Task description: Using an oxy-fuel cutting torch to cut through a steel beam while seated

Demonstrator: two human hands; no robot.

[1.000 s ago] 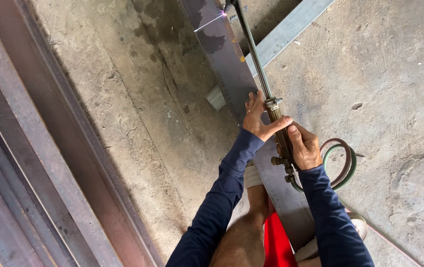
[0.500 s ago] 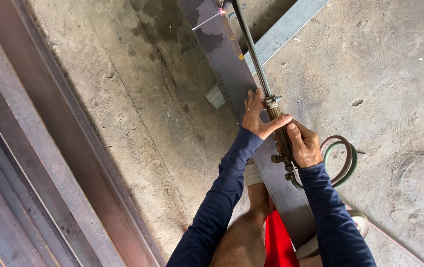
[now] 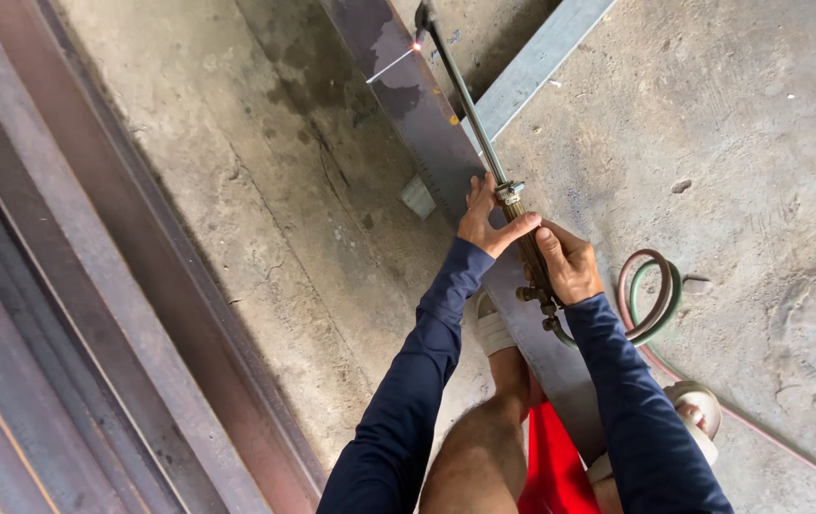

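Both hands on cutting torch [image 3: 484,152]: right hand [image 3: 568,262] closed around its handle; left hand [image 3: 484,217] steadying its tube. Tip sparks on steel plate [image 3: 408,86]; hoses [image 3: 650,295] coil beside it on the floor.

Rusty steel beams [image 3: 94,314] at left, cracked concrete floor [image 3: 760,143], white sandal [image 3: 493,328].

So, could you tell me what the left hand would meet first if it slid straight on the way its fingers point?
The left hand points up along the steel beam, beside the torch. It would likely just slide over bare beam toward the glowing tip; depth is unclear.
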